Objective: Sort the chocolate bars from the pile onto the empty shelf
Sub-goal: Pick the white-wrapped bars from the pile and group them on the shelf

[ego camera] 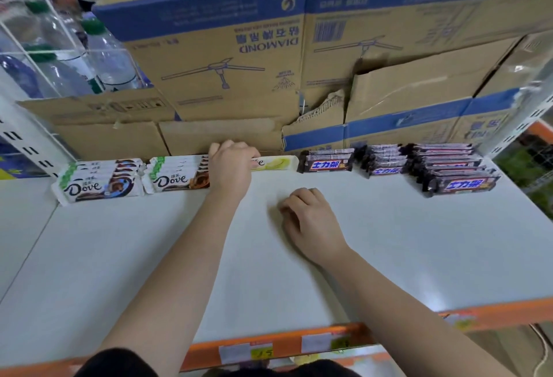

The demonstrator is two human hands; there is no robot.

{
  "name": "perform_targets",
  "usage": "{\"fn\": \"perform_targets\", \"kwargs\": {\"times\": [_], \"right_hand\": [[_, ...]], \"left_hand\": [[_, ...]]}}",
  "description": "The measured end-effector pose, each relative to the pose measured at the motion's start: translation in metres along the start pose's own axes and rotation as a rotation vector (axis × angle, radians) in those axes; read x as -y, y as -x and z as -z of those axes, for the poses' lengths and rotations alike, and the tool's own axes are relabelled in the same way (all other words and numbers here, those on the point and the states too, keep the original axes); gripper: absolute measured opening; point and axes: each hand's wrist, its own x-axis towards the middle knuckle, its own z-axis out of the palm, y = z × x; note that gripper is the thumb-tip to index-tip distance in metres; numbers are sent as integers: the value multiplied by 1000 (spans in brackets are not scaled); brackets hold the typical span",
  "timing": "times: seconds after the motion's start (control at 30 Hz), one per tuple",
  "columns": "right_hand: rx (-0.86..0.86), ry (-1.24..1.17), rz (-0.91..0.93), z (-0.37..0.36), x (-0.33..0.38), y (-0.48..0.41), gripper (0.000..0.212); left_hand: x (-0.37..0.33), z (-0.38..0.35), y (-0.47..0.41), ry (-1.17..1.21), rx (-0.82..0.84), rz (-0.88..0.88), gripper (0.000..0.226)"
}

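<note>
Now: pale Dove bar at the shelf's far edge

Left hand (230, 167) covers the left end of a pale-green Dove bar (275, 163) – its fingers curl down and seem to grip it, though they are mostly hidden. The bar lies between the white Dove stacks (98, 180) on the left and the dark bar stacks (454, 170) on the right. Right hand (311, 221) rests on the shelf (419, 257), fingers loosely curled, holding nothing.

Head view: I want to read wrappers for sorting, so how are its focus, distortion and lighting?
In the head view, the front Dove bars read sharply; the left hand hides part of a pale Dove bar; the bottles and price tags are blurred; wide-angle distortion bows the shelf edge; lighting is even, with a soft shadow beside the right hand.
</note>
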Motion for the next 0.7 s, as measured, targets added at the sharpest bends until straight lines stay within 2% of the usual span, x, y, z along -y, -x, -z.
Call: {"fn": "perform_targets", "kwargs": {"times": [0.17, 0.3, 0.57, 0.7], "right_hand": [[5, -36, 1, 1, 1, 1, 24], [-1, -37, -5, 1, 2, 1, 23], [-11, -37, -2, 0, 0, 1, 20], [-10, -42, -6, 0, 0, 1, 21]], "left_hand": [[2, -6, 5, -11, -117, 28, 8], [2, -4, 1, -29, -110, 73, 12], [6, 1, -1, 88, -97, 73, 5], [7, -5, 1, 22, -135, 51, 7]]}}
